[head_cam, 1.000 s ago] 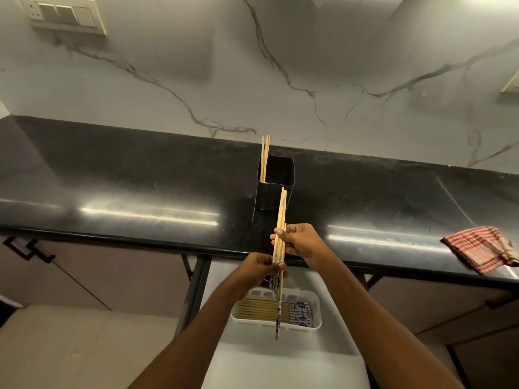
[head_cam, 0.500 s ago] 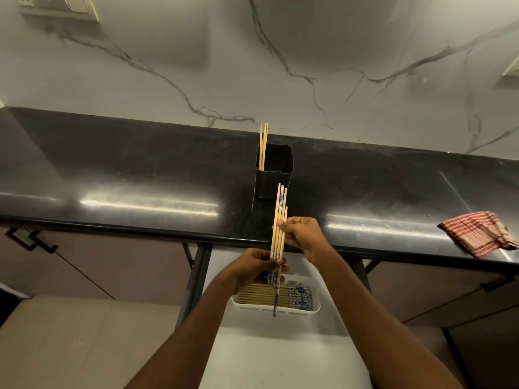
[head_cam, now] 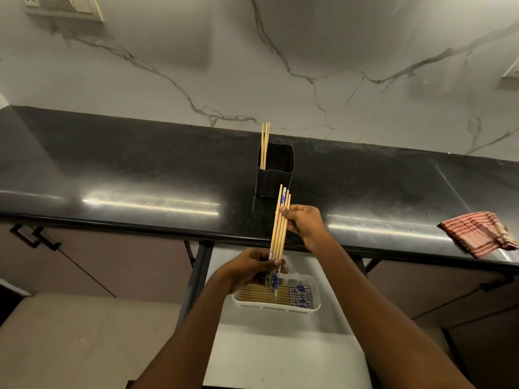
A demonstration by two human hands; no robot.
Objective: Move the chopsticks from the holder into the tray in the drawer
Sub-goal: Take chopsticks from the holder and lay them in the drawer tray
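On my feed the bunch of chopsticks [head_cam: 279, 234] stands nearly upright, top ends pointing to 12 o'clock with a slight lean toward 1, and both hands are on it. The left hand [head_cam: 251, 269] grips the lower, blue-patterned ends, its fingers [head_cam: 276, 262] curled round them with the thumb across the front. The right hand [head_cam: 304, 223] sits at about 1 o'clock from it and pinches the bunch higher up. The left forearm comes in from 7 o'clock, the right from 5. The black holder [head_cam: 276, 175] is on the table [head_cam: 140, 169] at 12 o'clock from the bunch, with a few chopsticks [head_cam: 265, 141] leaning in its left corner. At 6 o'clock, below the left hand, the white tray [head_cam: 316, 303] sits in the open drawer [head_cam: 280, 357] with a row of chopsticks [head_cam: 261, 293] lying flat in it. There's a checked cloth [head_cam: 480, 233] over at 3 o'clock.
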